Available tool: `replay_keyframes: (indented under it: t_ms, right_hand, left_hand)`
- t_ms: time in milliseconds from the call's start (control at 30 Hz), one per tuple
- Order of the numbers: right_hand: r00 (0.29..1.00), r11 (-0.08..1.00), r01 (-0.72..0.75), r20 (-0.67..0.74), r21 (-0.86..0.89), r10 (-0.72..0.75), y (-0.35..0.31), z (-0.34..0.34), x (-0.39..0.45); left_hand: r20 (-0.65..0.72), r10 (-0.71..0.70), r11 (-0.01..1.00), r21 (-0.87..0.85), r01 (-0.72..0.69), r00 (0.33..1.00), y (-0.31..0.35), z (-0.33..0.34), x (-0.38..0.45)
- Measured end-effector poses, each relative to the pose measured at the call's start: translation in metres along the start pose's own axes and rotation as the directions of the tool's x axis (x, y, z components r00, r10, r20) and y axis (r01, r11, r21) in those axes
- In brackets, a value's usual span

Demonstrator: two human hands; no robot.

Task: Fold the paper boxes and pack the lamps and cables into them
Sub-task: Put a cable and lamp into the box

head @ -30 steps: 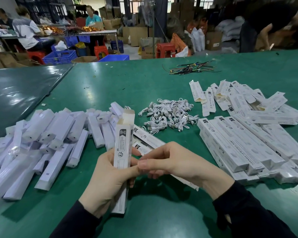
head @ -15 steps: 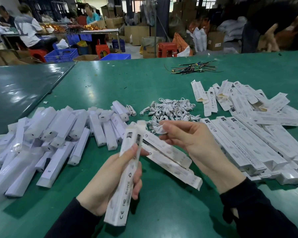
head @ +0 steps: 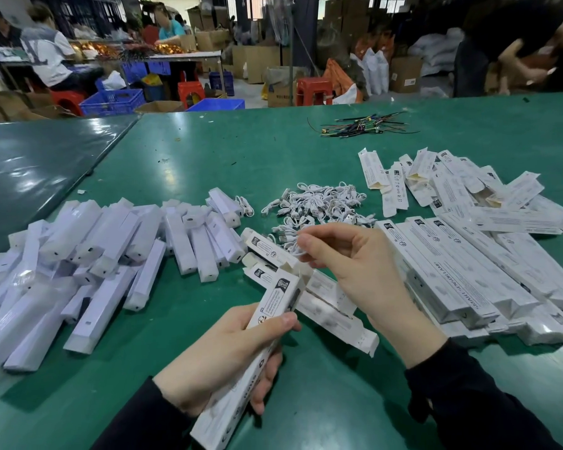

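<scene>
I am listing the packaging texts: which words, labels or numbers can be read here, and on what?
"LAMP", upside down, on a packed box; the words before it are blurred.
On the box in the left hand: small print and symbols, too small to read.
On the flat boxes at the back: print unreadable.

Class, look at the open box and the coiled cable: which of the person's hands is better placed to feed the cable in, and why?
The right hand. It pinches a white cable just above the box's open top, while the left hand grips that box, tilted toward the right hand, so it probably only has to steady it.
</scene>
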State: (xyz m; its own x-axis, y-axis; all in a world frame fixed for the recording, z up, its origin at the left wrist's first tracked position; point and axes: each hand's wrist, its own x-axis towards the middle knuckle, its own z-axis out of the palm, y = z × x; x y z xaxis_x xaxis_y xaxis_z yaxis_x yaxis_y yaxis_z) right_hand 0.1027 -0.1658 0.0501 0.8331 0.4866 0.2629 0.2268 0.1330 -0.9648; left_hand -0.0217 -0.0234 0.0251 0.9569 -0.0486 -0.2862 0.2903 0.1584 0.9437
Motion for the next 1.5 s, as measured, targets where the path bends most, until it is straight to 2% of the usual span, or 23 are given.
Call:
replay_keyframes:
  t_ms: [133, 233, 533, 700, 833, 933, 1067, 1233, 1500]
  right_hand:
    - [0.998, 1.0, 0.002, 0.067, -0.029, 0.0, 0.002, 0.005, -0.001]
    - [0.998, 0.998, -0.033, 0.051, -0.061, 0.036, 0.002, 0.002, 0.0]
    - [0.958, 0.941, -0.234, 0.105, -0.244, 0.266, 0.004, -0.003, 0.001]
    - [0.954, 0.914, -0.239, 0.094, -0.329, 0.283, 0.004, -0.003, -0.001]
    - [0.975, 0.897, -0.19, 0.034, -0.399, 0.221, 0.007, 0.004, -0.003]
    - [0.976, 0.904, -0.171, 0.055, -0.393, 0.209, 0.007, 0.004, -0.004]
    - [0.951, 0.891, -0.192, 0.148, -0.412, 0.273, 0.004, 0.004, -0.006]
    - [0.917, 0.898, -0.27, 0.19, -0.348, 0.35, 0.004, 0.004, -0.004]
    - [0.906, 0.926, -0.319, 0.222, -0.202, 0.36, 0.001, -0.008, 0.003]
  left_hand:
    - [-0.022, 0.003, 1.0, -0.003, -0.003, 1.0, 0.0, 0.001, 0.0]
    - [-0.073, 0.016, 1.0, -0.014, -0.017, 0.997, 0.002, -0.002, 0.001]
    - [-0.019, 0.011, 0.999, 0.038, -0.01, 1.0, -0.005, 0.001, 0.001]
    - [-0.016, 0.005, 0.999, 0.039, -0.005, 1.0, -0.007, 0.0, 0.001]
    - [-0.039, 0.008, 0.999, 0.043, -0.007, 0.999, -0.007, -0.001, 0.003]
    - [-0.035, 0.013, 0.999, 0.036, -0.012, 0.999, -0.009, -0.003, 0.003]
    - [-0.017, 0.016, 1.0, 0.025, -0.016, 1.0, -0.009, -0.002, 0.003]
    - [-0.03, 0.027, 0.999, 0.031, -0.026, 0.999, -0.007, -0.001, 0.002]
    - [-0.024, 0.057, 0.998, -0.011, -0.058, 0.998, -0.004, -0.002, 0.0]
